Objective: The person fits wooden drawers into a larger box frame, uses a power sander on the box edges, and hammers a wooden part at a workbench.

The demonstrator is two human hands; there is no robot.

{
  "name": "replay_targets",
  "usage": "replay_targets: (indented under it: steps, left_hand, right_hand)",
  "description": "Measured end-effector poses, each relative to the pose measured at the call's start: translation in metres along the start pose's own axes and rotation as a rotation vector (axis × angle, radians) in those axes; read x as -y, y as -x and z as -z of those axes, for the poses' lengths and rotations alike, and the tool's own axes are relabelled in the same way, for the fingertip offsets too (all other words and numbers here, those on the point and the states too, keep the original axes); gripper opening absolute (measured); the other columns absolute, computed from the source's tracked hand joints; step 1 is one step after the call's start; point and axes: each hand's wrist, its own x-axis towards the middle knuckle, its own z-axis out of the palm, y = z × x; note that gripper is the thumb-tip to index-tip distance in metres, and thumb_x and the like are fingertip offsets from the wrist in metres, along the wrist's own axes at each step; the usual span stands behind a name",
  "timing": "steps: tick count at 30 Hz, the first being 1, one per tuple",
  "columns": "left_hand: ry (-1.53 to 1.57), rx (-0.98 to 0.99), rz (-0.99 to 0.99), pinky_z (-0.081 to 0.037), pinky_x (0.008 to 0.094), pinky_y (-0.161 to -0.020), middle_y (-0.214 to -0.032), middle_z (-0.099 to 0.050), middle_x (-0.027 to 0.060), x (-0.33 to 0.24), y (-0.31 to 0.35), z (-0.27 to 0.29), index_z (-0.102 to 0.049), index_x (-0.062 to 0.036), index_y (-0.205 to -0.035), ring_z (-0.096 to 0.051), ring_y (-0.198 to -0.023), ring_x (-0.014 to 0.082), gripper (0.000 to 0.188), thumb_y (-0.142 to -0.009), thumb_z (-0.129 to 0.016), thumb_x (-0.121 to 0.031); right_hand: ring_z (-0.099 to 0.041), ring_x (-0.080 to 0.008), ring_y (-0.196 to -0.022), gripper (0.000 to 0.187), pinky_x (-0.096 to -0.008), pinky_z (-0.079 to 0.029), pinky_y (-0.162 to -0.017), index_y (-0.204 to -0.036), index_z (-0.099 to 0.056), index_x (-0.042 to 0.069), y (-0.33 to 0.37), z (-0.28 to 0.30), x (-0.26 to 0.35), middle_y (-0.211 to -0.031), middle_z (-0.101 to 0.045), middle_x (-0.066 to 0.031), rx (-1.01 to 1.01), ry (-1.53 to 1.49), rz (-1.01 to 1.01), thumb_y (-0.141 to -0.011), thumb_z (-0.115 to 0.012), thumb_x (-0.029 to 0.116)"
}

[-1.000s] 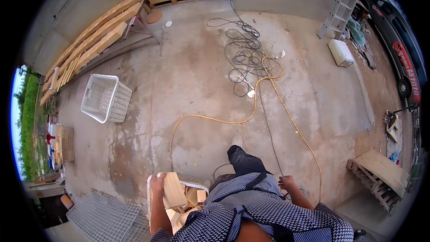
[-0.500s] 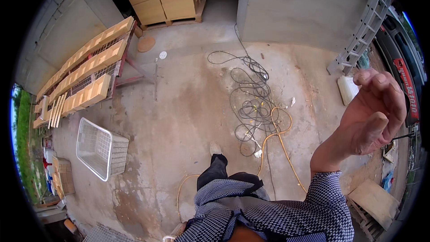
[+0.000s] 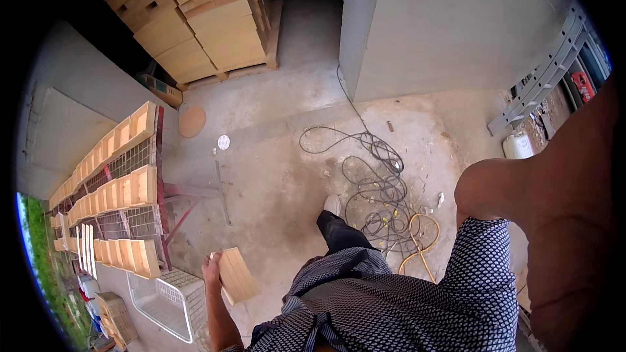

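Low on the left, my left hand (image 3: 212, 268) grips a light wooden board (image 3: 236, 276) by its edge. The board has visible grain and hangs tilted in front of me, beside a white plastic basket (image 3: 189, 293). My right arm (image 3: 554, 202) is raised very close to the camera on the right side. Its fingers do not show, so whether that hand holds anything is hidden.
A rack (image 3: 162, 176) with rows of open wooden trays (image 3: 114, 195) stands at left. Stacked boxes (image 3: 222, 26) sit on a pallet farther back. Tangled grey cable (image 3: 375, 186) and a yellow hose (image 3: 417, 257) lie on the floor. A ladder (image 3: 541, 85) leans at right.
My left hand has come into view holding the board. My right arm has moved up closer to the camera, its fingers now hidden. The view has shifted, with the rack and basket now lower.
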Motion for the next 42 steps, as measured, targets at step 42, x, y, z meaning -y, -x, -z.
replay_targets:
  steps: [42]
  left_hand:
    - [0.09,0.68,-0.316,-0.056,0.0282,-0.079,-0.105,-0.069,0.0078,-0.922,-0.641,-0.889,-0.061,-0.0035,-0.131,-0.066,-0.088,0.0159,0.032,-0.101,-0.066,-0.013]
  right_hand:
    - [-0.061,-0.0409,-0.125,0.051,-0.0429,-0.052,-0.101,-0.134,-0.06,0.0,0.4,-0.495,-1.093,-0.133,-0.06,-0.0236,0.336,0.209,-1.41,-0.094,-0.076,0.028]
